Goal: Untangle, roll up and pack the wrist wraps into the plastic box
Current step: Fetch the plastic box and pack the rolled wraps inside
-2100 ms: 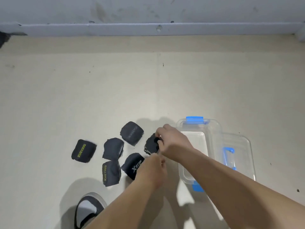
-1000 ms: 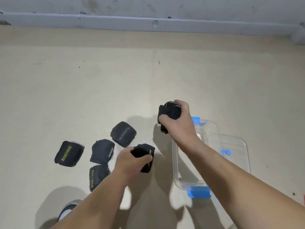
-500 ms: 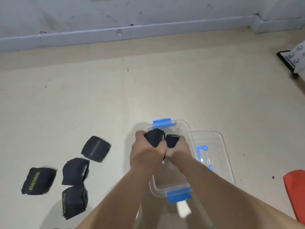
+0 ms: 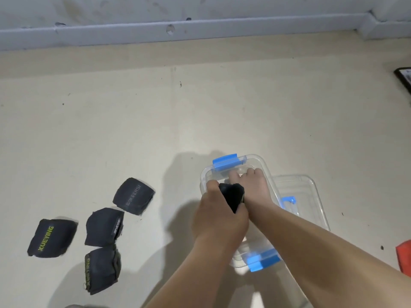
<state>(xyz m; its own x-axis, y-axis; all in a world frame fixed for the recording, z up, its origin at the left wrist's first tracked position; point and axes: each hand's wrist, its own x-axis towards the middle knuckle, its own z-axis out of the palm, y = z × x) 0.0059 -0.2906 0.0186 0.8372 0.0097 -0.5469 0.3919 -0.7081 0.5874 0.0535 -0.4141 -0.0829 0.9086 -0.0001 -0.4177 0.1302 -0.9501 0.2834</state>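
The pale floor (image 4: pixel 222 107) carries a clear plastic box (image 4: pixel 258 160) with blue clips. Its lid (image 4: pixel 311 196) lies just beside it on the right. Both hands are over the open box. The left hand (image 4: pixel 219 218) grips a black rolled wrap (image 4: pixel 232 197) at the box's left rim. The right hand (image 4: pixel 255 190) reaches down inside — whether it holds anything, I cannot tell. Four other rolled wraps lie well left of the box, among them the BOKEERSI wrap (image 4: pixel 133 196) and the XUEYING wrap (image 4: pixel 52 238).
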